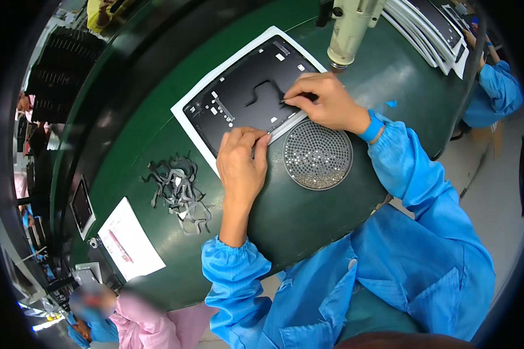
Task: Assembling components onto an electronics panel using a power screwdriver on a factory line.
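A black device panel [244,87] with small white patches lies on a white foam sheet [201,139] in the middle of the table. A thin dark cable [265,83] curves across its face. My left hand [240,160] is at the panel's near edge, thumb and forefinger pinched together; whatever lies between them is hidden. My right hand [326,102] is over the panel's right part, its thumb and forefinger closed on something tiny by the cable's end. A round perforated tray [317,139] holding small metal pieces sits just below my right hand.
A tangle of dark cables [177,189] lies left of my left hand. Further left are a white paper [135,247] with a red pen [120,245] and a small dark panel [82,203]. A pale cylindrical fixture [350,32] and stacked foam sheets [419,35] stand behind. People sit nearby.
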Action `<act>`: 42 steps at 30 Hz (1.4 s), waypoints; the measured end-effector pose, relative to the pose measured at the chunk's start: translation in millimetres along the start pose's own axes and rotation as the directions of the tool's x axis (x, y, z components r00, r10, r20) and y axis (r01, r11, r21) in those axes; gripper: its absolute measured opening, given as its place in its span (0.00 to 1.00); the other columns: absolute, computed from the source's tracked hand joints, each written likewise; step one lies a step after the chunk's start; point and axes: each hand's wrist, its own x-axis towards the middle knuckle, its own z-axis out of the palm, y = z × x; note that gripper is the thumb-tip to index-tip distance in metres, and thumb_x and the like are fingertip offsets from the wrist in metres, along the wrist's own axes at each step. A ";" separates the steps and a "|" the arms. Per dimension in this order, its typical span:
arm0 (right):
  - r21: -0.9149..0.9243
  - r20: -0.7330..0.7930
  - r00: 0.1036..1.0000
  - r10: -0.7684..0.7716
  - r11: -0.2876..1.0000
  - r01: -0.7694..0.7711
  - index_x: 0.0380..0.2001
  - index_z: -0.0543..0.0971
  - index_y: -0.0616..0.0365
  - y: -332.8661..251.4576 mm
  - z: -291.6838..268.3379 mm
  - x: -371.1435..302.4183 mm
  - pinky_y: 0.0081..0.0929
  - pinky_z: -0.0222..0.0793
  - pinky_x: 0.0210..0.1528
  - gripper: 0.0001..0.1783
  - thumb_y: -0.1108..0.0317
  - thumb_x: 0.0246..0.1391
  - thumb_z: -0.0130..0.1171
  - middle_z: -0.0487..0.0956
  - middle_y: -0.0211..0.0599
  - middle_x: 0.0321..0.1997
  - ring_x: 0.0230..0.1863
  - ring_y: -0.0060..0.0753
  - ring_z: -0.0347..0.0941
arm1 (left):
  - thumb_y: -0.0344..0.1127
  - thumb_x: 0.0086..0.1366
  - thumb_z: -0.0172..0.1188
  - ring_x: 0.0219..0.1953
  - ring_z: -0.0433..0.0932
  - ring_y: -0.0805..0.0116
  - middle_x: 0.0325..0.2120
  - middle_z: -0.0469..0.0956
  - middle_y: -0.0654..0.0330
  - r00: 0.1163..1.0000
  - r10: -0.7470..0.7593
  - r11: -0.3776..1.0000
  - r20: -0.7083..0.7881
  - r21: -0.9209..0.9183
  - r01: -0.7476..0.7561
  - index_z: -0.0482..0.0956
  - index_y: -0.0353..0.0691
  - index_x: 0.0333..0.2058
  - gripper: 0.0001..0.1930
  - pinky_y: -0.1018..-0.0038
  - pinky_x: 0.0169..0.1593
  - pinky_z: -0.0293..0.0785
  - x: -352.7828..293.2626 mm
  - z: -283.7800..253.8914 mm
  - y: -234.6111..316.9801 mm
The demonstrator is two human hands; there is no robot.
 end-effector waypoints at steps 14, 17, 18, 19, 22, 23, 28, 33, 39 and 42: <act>0.014 0.321 0.944 -0.074 0.997 0.073 0.23 0.79 0.58 -1.9 6.4 0.9 0.31 0.56 0.48 0.03 0.74 0.40 0.62 0.75 0.27 0.31 0.44 0.31 0.66 | 0.33 0.53 0.63 0.33 0.74 0.60 0.29 0.76 0.60 0.998 0.000 0.997 0.063 0.082 -0.005 0.81 0.40 0.32 0.08 0.68 0.36 0.70 2.4 2.7 3.0; 0.020 0.346 0.933 -0.102 0.995 0.101 0.22 0.79 0.59 -0.9 4.8 0.7 0.31 0.56 0.48 0.03 0.75 0.38 0.60 0.74 0.27 0.33 0.44 0.32 0.66 | 0.32 0.53 0.62 0.32 0.73 0.60 0.29 0.75 0.60 0.998 0.033 0.996 0.047 0.081 -0.037 0.81 0.40 0.34 0.09 0.69 0.36 0.70 1.7 3.4 2.9; 0.022 0.346 0.930 -0.126 0.992 0.126 0.23 0.79 0.59 -0.5 5.2 0.4 0.30 0.56 0.48 0.05 0.76 0.37 0.58 0.74 0.28 0.33 0.44 0.32 0.66 | 0.32 0.53 0.62 0.32 0.73 0.60 0.29 0.75 0.60 0.998 0.043 0.995 0.045 0.085 -0.046 0.81 0.40 0.35 0.10 0.69 0.35 0.70 2.1 3.6 2.9; 0.024 0.345 0.927 -0.149 0.988 0.150 0.23 0.80 0.59 0.1 5.6 -0.1 0.30 0.56 0.47 0.06 0.77 0.36 0.56 0.74 0.28 0.33 0.44 0.32 0.66 | 0.32 0.53 0.62 0.32 0.73 0.60 0.29 0.75 0.60 0.998 0.048 0.995 0.051 0.085 -0.052 0.81 0.40 0.35 0.10 0.69 0.35 0.70 2.4 4.2 2.8; 0.014 0.363 0.919 -0.153 0.987 0.159 0.23 0.80 0.60 -0.9 4.9 0.4 0.30 0.56 0.47 0.10 0.79 0.33 0.52 0.73 0.29 0.33 0.44 0.32 0.66 | 0.31 0.53 0.62 0.32 0.73 0.60 0.29 0.75 0.60 0.997 0.065 0.993 0.052 0.097 -0.070 0.81 0.40 0.35 0.10 0.69 0.35 0.70 2.1 4.9 1.9; 0.011 0.359 0.922 -0.146 0.988 0.153 0.23 0.80 0.60 0.1 4.3 0.1 0.30 0.56 0.47 0.10 0.79 0.33 0.52 0.73 0.29 0.33 0.44 0.32 0.66 | 0.30 0.53 0.61 0.32 0.73 0.60 0.28 0.74 0.60 0.995 0.076 0.992 0.062 0.092 -0.081 0.81 0.40 0.35 0.09 0.68 0.35 0.70 3.1 6.0 1.9; 0.010 0.348 0.924 -0.161 0.986 0.168 0.22 0.80 0.60 0.4 4.2 -1.0 0.31 0.57 0.46 0.12 0.80 0.31 0.49 0.73 0.31 0.33 0.44 0.33 0.66 | 0.27 0.52 0.60 0.31 0.72 0.60 0.28 0.73 0.60 0.981 0.172 0.980 0.092 0.089 -0.180 0.81 0.39 0.35 0.09 0.67 0.34 0.70 4.9 8.7 -2.4; -0.028 0.282 0.938 -0.200 0.976 0.216 0.23 0.81 0.59 -1.1 7.2 -4.3 0.31 0.59 0.44 0.12 0.80 0.32 0.49 0.73 0.30 0.32 0.42 0.32 0.67 | 0.23 0.49 0.58 0.31 0.71 0.62 0.28 0.72 0.62 0.961 0.258 0.942 0.099 0.197 -0.273 0.82 0.40 0.34 0.12 0.67 0.34 0.68 4.7 8.8 -2.8; -0.076 0.299 0.927 -0.225 0.963 0.258 0.23 0.81 0.62 -1.2 6.2 -6.3 0.31 0.61 0.43 0.13 0.81 0.30 0.51 0.73 0.34 0.32 0.41 0.36 0.68 | 0.22 0.46 0.57 0.31 0.70 0.61 0.29 0.72 0.61 0.959 0.274 0.933 0.080 0.222 -0.285 0.81 0.41 0.34 0.14 0.67 0.34 0.66 2.2 10.0 -5.0; -0.048 0.276 0.921 -0.274 0.953 0.298 0.22 0.81 0.62 1.2 9.1 -6.1 0.32 0.62 0.43 0.12 0.81 0.29 0.52 0.73 0.34 0.32 0.40 0.36 0.68 | 0.21 0.46 0.56 0.31 0.70 0.62 0.29 0.73 0.61 0.951 0.300 0.938 0.077 0.155 -0.309 0.81 0.41 0.34 0.15 0.67 0.33 0.66 3.2 10.1 -8.2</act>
